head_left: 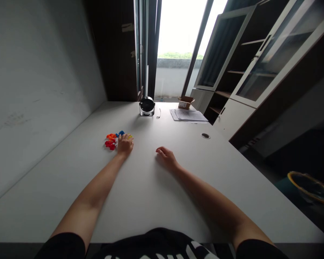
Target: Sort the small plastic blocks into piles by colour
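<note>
Small coloured pieces lie in a loose cluster on the left half of the white table (140, 187): orange pieces (111, 136), red pieces (110, 144), blue pieces (120, 133), and some white and yellow ones partly covered. Over the right side of this cluster rests my left hand (125, 144), palm down; what its fingertips touch is too small to tell. Nearer the table's middle, my right hand (166, 157) lies on its side on the surface, fingers curled together, and nothing shows in it.
A round black device on a stand (147, 106) is at the far edge, with a small thin item (158, 114) beside it. Papers (189, 115) and an open cardboard box (185, 102) sit at the back right, near a cable hole (205, 136). A wall borders the left.
</note>
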`<state>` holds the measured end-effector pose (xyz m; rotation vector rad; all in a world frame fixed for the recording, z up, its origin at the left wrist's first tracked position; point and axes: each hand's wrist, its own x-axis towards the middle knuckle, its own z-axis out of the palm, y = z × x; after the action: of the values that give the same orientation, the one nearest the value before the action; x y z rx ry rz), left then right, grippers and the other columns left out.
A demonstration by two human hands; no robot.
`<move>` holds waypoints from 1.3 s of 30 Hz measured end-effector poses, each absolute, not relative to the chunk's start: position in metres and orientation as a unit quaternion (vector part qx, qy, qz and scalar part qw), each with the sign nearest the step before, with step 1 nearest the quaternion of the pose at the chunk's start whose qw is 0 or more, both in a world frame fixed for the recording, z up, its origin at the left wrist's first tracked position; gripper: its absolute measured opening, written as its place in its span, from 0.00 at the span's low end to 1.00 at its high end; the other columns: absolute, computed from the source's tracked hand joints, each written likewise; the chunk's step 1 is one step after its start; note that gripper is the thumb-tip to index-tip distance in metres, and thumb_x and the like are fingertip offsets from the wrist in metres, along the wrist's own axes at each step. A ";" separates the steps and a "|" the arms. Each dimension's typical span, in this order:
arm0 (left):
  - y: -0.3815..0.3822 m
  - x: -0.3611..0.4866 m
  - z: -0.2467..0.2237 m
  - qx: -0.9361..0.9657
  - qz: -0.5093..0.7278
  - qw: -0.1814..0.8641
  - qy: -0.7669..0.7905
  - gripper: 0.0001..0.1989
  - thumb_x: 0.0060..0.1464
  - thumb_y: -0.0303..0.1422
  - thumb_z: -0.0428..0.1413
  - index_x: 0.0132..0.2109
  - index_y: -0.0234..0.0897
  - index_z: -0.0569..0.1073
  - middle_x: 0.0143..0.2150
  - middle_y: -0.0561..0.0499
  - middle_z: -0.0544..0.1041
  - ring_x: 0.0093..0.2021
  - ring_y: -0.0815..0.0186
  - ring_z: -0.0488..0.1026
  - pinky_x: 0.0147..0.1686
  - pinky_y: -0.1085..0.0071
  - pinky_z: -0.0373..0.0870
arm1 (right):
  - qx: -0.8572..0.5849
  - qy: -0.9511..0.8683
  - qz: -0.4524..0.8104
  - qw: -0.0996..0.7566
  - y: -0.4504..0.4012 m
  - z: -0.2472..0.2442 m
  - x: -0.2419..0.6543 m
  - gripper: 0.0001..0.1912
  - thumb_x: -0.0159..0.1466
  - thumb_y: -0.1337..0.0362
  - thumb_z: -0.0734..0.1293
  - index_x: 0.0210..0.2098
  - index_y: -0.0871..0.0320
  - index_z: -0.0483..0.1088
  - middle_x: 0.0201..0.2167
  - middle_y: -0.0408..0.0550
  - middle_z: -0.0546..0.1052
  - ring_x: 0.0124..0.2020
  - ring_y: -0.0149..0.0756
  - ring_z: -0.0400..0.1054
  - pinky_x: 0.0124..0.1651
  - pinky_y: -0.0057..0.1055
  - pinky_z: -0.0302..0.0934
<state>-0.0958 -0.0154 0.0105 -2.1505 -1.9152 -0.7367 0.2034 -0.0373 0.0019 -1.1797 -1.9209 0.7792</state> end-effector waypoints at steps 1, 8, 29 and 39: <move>-0.019 -0.092 0.011 -0.738 -0.248 0.065 -0.624 0.19 0.62 0.33 0.50 0.56 0.42 0.77 0.64 0.45 0.71 0.67 0.50 0.61 0.70 0.43 0.50 | -0.454 -0.761 0.294 0.358 -0.040 0.003 0.205 0.18 0.70 0.52 0.58 0.43 0.54 0.76 0.37 0.47 0.80 0.38 0.39 0.73 0.45 0.34 0.66; -0.032 -0.070 0.011 -0.839 -0.194 -0.041 -0.507 0.23 0.65 0.45 0.48 0.62 0.44 0.72 0.66 0.48 0.70 0.67 0.57 0.64 0.67 0.58 0.61 | -0.384 -0.867 0.172 0.265 -0.047 0.009 0.209 0.17 0.72 0.57 0.59 0.50 0.53 0.76 0.51 0.52 0.78 0.56 0.42 0.69 0.60 0.39 0.62; -0.064 -0.054 0.001 -0.859 -0.051 -0.060 -0.505 0.43 0.58 0.63 0.45 0.75 0.53 0.49 0.77 0.47 0.45 0.76 0.45 0.41 0.69 0.39 0.36 | -0.415 -0.901 0.120 0.044 -0.055 0.012 0.210 0.46 0.66 0.31 0.53 0.75 0.46 0.46 0.76 0.51 0.41 0.76 0.54 0.32 0.72 0.60 0.25; -0.065 -0.052 0.004 -0.852 -0.054 -0.063 -0.516 0.43 0.58 0.64 0.44 0.74 0.53 0.50 0.77 0.48 0.44 0.76 0.44 0.40 0.68 0.35 0.37 | -0.419 -0.898 0.119 0.058 -0.054 0.011 0.210 0.45 0.66 0.31 0.54 0.74 0.45 0.47 0.76 0.51 0.43 0.76 0.55 0.34 0.73 0.59 0.26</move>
<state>-0.0515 -0.0652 0.0043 -2.7905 -1.6897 -0.1764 0.2103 -0.0543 0.0108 -1.2695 -2.7229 0.3605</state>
